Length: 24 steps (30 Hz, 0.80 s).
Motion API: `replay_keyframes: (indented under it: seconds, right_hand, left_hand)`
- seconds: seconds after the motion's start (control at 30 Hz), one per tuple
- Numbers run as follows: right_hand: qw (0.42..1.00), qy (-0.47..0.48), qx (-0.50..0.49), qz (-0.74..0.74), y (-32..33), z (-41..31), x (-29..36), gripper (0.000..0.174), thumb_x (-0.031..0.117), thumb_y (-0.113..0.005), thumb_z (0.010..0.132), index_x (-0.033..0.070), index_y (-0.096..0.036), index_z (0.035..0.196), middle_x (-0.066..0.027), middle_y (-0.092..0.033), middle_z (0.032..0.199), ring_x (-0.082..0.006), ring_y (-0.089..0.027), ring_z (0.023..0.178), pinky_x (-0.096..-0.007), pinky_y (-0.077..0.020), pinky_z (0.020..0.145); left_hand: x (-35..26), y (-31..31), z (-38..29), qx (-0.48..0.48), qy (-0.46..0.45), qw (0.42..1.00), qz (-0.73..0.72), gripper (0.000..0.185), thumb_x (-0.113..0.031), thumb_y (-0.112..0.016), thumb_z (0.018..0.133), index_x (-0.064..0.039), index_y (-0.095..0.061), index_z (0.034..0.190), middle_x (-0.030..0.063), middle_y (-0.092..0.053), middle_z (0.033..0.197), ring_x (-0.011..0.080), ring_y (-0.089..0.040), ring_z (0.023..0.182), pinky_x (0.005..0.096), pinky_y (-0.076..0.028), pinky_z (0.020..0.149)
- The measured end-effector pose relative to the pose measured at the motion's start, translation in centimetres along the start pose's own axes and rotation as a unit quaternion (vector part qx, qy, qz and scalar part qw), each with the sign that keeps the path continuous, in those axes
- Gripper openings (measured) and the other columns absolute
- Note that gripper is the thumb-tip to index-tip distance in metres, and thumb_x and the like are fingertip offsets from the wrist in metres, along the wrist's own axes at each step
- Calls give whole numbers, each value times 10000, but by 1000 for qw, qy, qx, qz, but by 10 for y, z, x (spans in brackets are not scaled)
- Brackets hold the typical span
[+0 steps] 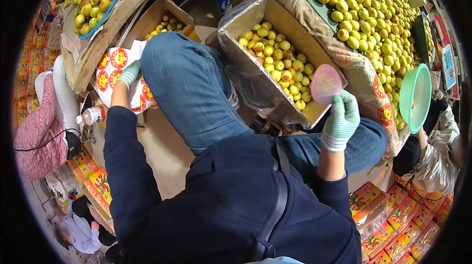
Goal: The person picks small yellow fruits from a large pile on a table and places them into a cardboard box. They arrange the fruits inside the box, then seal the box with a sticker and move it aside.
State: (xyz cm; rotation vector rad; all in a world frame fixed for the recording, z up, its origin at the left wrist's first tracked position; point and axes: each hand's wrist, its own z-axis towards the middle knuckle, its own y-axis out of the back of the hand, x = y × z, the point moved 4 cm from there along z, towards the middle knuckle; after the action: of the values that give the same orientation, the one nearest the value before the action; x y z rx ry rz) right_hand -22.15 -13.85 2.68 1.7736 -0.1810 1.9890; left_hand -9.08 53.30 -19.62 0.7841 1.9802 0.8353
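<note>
My right hand (pixel 341 118), in a green-and-white striped glove, pinches a pink oval piece (pixel 326 84) that looks like a thin sheet or sticker with writing. It hangs over the near right end of a cardboard box (pixel 313 48) partly filled with yellow-green jujubes (pixel 280 61). Clear plastic film (pixel 243 87) wraps the box's outer side. My left hand (pixel 129 75), gloved alike, lies on white sheets with round red stickers (pixel 110 68), beside my left knee; its fingertips are partly hidden, so its grip is unclear.
Jujubes (pixel 361 17) cover a cloth-edged stand at upper right, with a green plastic basin (pixel 416 98) at its edge. A smaller open box (pixel 177 9) stands beyond my knee. A bottle (pixel 92 115) stands at left. Other people sit at left, lower left and right among printed cartons (pixel 400 208).
</note>
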Motion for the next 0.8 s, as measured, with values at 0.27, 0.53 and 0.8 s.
replay_keyframes:
  seconds: [0.27,0.53,0.8]
  right_hand:
    - [989,38,115,-82,-21,-15,-9,30,-15,-647,856,-25,-643,884,-120,-685,971,-198,-655,891,-295,-503,837]
    - [957,190,154,-153,-46,-40,5,150,-8,-708,757,46,-649,884,-114,-667,905,-283,-661,811,-341,-538,734]
    - [850,405,229,-247,-79,-70,11,345,44,-781,663,68,-643,978,-98,-640,1018,-280,-618,835,-379,-486,717]
  left_hand:
    - [-10,35,-19,-4,-127,990,-67,352,-281,-499,984,-16,-675,1135,158,-704,1099,270,-651,1021,332,-484,922]
    - [-177,67,-189,-272,-133,898,-320,288,-268,-567,993,-22,-716,993,57,-718,966,124,-627,835,247,-471,801]
    - [-324,-129,-289,342,8,779,-525,279,-255,-613,964,-15,-621,1107,46,-670,869,27,-575,651,162,-442,512]
